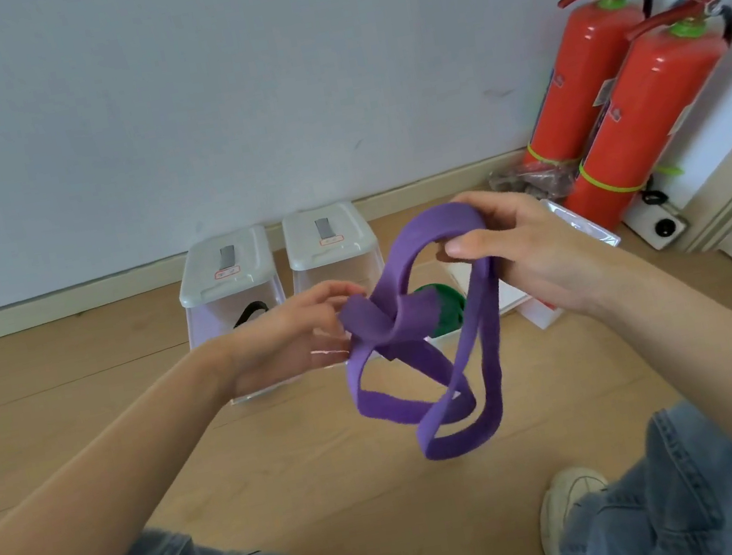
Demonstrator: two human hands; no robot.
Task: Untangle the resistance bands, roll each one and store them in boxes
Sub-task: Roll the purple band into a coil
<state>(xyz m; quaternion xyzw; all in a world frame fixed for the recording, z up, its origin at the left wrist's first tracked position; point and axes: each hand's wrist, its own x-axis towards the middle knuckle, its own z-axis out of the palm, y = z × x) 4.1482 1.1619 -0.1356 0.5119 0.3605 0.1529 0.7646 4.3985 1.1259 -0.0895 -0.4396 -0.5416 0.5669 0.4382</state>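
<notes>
Purple resistance band (422,364) held in the air above the wooden floor (288,460), between both hands, knotted near its left end, several loops hanging below. Left hand (296,332) at the knot, fingers curled and pinching the band's folded end. Right hand (524,250) gripping the upper loop, thumb and fingers closed round the strip. Three clear plastic boxes on the floor beyond the hands, near the wall. Left box (231,295): white lid shut, a dark band (251,313) visible through the front wall. Middle box (333,253): white lid shut, contents impossible to tell. Third box (537,302), partly hidden behind the right hand: its lid (583,226) apparently raised. Green rolled band (445,312) seen behind the purple loops, between the middle and third boxes; whether inside a box, cannot tell. Two red fire extinguishers (632,111) upright in the corner to the right, a crumpled plastic bag (532,181) at their base. Denim-clad knees and one pale shoe (571,514) along the lower edge.
</notes>
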